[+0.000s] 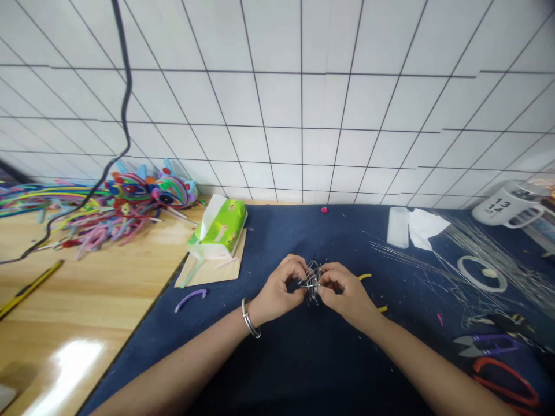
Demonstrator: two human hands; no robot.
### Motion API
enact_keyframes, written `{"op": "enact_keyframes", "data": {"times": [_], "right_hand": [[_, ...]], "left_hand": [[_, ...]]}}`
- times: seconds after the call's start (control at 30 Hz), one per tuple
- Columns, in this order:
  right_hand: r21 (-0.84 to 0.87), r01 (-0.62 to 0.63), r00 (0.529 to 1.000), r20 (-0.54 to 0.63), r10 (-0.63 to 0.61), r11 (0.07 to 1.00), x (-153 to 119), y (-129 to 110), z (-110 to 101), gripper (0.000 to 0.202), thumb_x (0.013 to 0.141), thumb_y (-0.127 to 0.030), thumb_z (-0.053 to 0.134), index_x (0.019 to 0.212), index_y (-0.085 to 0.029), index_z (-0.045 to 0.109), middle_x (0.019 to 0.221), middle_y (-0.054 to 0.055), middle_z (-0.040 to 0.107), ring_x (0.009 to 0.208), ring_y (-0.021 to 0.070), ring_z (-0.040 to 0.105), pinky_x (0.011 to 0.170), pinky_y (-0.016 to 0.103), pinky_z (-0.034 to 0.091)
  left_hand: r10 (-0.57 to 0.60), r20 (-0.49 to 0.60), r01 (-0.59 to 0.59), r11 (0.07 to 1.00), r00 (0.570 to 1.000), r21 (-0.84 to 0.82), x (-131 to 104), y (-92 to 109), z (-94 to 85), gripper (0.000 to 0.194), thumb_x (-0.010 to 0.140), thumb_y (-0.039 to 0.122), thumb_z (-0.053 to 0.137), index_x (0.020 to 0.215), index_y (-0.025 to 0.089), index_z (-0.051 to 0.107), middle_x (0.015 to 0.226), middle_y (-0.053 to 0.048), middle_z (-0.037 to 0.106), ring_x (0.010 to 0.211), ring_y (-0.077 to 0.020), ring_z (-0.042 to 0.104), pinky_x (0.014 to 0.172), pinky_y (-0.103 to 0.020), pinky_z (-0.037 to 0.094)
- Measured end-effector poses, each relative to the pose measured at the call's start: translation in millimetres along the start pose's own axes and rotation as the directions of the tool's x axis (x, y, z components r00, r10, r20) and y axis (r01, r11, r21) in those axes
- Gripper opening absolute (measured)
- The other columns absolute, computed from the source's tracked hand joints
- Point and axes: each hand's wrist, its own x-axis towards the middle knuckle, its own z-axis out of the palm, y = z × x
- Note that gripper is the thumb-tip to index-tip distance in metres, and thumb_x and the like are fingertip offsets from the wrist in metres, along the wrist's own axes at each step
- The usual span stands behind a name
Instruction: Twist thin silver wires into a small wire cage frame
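left grip (277,293) and right grip (348,296) pinch tangled wire (313,281), yellow piece (365,277) near the right, tissue pack (223,225) leftward

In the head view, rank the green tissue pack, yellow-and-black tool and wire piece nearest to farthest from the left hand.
From the left hand:
1. Wire piece, held, on its right.
2. Green tissue pack, ahead and leftward.
3. Yellow-and-black tool, far left on the wooden surface.

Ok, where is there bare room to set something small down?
Mostly bare: the blue mat beyond the left hand and right hand holding the wire bundle, between the tissue pack and translucent piece; also the wooden tabletop between yellow cutter and mat. Crowded: the mat's right side, with wires, clear ring, purple snips and red handles.
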Motion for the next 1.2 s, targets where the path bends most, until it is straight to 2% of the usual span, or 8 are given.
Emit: {"op": "enact_keyframes", "data": {"times": [0.17,0.3,0.4,0.73,0.93,1.0,1.1,1.2], "right_hand": [[0.018,0.031,0.999,-0.008,-0.031,0.999,2,2,-6,0.017,0.072,-0.018,0.055,0.058,-0.017,0.047,0.085,0.003,0.054,0.073,0.0144,0.052,0.065,0.027,0.041],[0.068,0.059,0.998,0.002,-0.06,0.996,3,6,-13,0.02,0.077,-0.026,0.056,0.061,-0.018,0.047,0.08,0.002,0.053,0.069,0.0131,0.05,0.063,0.026,0.041],[0.055,0.088,0.996,0.0,-0.088,0.995,3,6,-15,0.017,0.076,-0.024,0.057,0.064,-0.019,0.047,0.075,0.0,0.051,0.066,0.0122,0.047,0.062,0.025,0.04],[-0.064,0.008,0.993,-0.117,-0.016,0.998,-1,7,-1,0.019,0.069,-0.016,0.057,0.061,-0.02,0.04,0.061,-0.004,0.042,0.056,0.0107,0.041,0.054,0.023,0.035],[0.012,-0.053,0.978,-0.2,0.054,0.999,3,4,-16,0.016,0.072,-0.02,0.056,0.063,-0.02,0.042,0.057,-0.005,0.042,0.052,0.0097,0.04,0.05,0.023,0.034],[0.058,-0.039,0.981,-0.19,0.05,0.998,4,4,-20,0.017,0.073,-0.021,0.056,0.064,-0.02,0.042,0.059,-0.004,0.044,0.053,0.01,0.042,0.051,0.023,0.035],[0.115,-0.002,0.987,-0.158,0.02,0.993,5,5,-20,0.017,0.073,-0.02,0.056,0.064,-0.02,0.042,0.063,-0.003,0.048,0.056,0.0102,0.044,0.053,0.023,0.037],[0.131,0.009,0.992,-0.13,0.008,0.991,5,9,-15,0.019,0.073,-0.018,0.057,0.063,-0.02,0.04,0.069,-0.002,0.052,0.059,0.0105,0.046,0.055,0.023,0.038]], "left_hand": [[-0.076,0.026,0.08,0.978,0.997,-0.194,2,1,-4.4,0.015,0.07,0.011,0.063,0.077,0.016,0.051,0.094,-0.005,0.047,0.086,-0.0145,0.05,0.077,-0.029,0.043],[-0.165,0.009,0.154,0.899,0.986,-0.411,3,1,-5.0,0.015,0.072,0.017,0.063,0.08,0.017,0.051,0.097,-0.004,0.047,0.083,-0.0136,0.051,0.073,-0.027,0.044],[-0.188,-0.013,0.16,0.865,0.982,-0.477,3,1,-4.5,0.015,0.073,0.018,0.062,0.08,0.017,0.049,0.097,-0.005,0.048,0.086,-0.0148,0.052,0.077,-0.029,0.044],[-0.184,-0.137,0.138,0.947,0.973,-0.29,1,9,3.2,0.012,0.074,0.008,0.05,0.08,0.017,0.044,0.096,-0.004,0.053,0.085,-0.0137,0.059,0.077,-0.03,0.048],[-0.276,-0.416,0.165,0.945,0.866,-0.283,6,-7,-8.6,0.013,0.07,0.007,0.044,0.076,0.018,0.043,0.085,0.0,0.054,0.07,-0.0115,0.059,0.06,-0.026,0.05],[-0.225,-0.41,0.15,0.967,0.884,-0.208,7,-7,-12.1,0.01,0.071,0.007,0.045,0.072,0.017,0.046,0.084,-0.001,0.056,0.072,-0.0114,0.057,0.068,-0.028,0.049],[-0.133,-0.268,0.128,0.991,0.954,-0.037,4,0,-9.7,0.012,0.073,0.006,0.047,0.072,0.016,0.055,0.087,-0.004,0.057,0.084,-0.0148,0.056,0.079,-0.03,0.044],[-0.15,-0.197,0.155,0.988,0.969,0.008,0,7,-2.5,0.013,0.076,0.01,0.051,0.085,0.017,0.058,0.088,-0.004,0.057,0.081,-0.0145,0.055,0.076,-0.03,0.044]]}}
